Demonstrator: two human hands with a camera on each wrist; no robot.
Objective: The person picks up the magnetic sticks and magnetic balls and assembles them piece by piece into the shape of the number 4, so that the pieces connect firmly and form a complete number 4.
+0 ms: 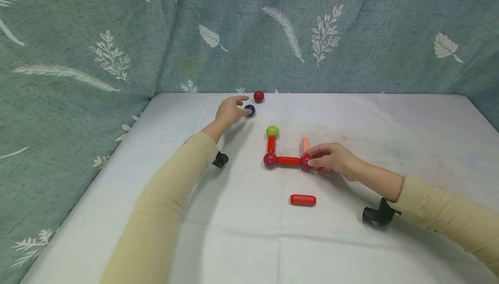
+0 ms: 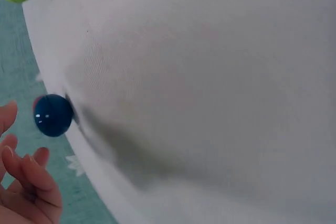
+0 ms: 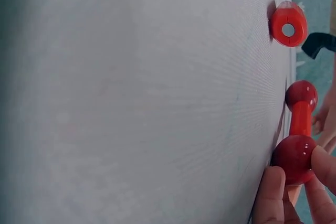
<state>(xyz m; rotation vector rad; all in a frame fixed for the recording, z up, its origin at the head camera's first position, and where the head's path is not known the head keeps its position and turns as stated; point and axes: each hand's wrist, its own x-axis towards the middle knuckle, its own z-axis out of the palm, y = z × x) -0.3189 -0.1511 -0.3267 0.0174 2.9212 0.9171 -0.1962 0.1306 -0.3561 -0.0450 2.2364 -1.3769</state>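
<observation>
Far up the table, my left hand point(image 1: 229, 111) reaches toward a blue ball point(image 2: 53, 116), thumb and fingers spread beside it; in the left wrist view a gap shows between fingertips and ball. My right hand point(image 1: 334, 160) pinches a dark red ball point(image 3: 294, 159) between thumb and fingers. That ball ends a red rod point(image 1: 288, 161), whose other end meets a second red ball point(image 1: 270, 160). From there another red rod point(image 1: 271, 144) runs back to a green ball point(image 1: 272, 131). A peach rod point(image 1: 306, 145) extends backward from the pinched ball, partly hidden by fingers.
A loose red rod point(image 1: 303, 200) lies nearer the front, its round end face visible in the right wrist view. Another red ball point(image 1: 259, 96) sits at the back edge, just behind the blue one. A patterned green cloth point(image 1: 241, 37) hangs behind the white table point(image 1: 331, 253).
</observation>
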